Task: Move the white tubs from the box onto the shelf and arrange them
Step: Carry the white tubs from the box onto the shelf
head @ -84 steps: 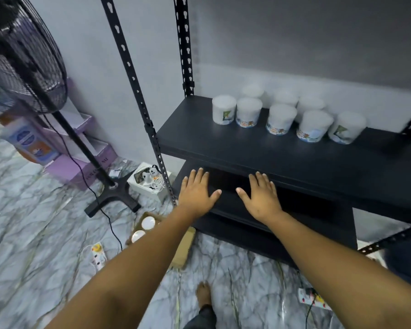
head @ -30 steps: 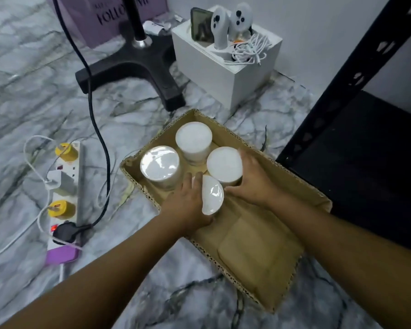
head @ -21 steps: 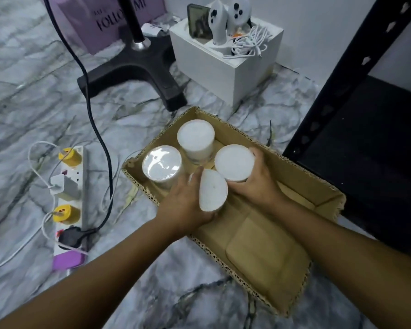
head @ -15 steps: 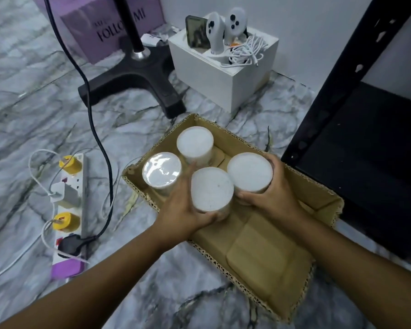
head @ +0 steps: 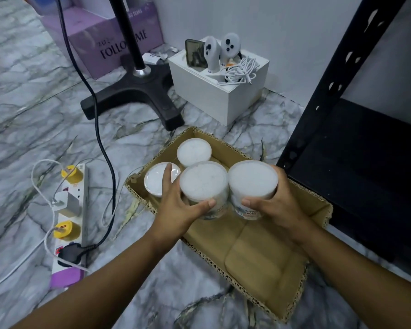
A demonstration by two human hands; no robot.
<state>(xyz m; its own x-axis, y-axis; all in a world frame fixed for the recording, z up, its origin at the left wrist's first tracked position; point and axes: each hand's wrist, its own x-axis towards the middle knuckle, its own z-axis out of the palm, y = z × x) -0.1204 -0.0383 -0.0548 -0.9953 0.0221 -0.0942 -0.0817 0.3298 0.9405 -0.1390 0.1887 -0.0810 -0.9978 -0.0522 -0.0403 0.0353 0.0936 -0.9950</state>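
Side by side above a cardboard box (head: 259, 252), two white tubs are held upright, the left hand (head: 178, 207) curled around the left tub (head: 203, 184) and the right hand (head: 277, 205) wrapped around the right tub (head: 253, 180), the pair touching. Two more tubs (head: 193, 150) stand in the box's far corner on a marble-patterned floor (head: 29, 129), beside a black shelf (head: 365, 150), a power strip (head: 69, 224) and a fan base (head: 133, 96).
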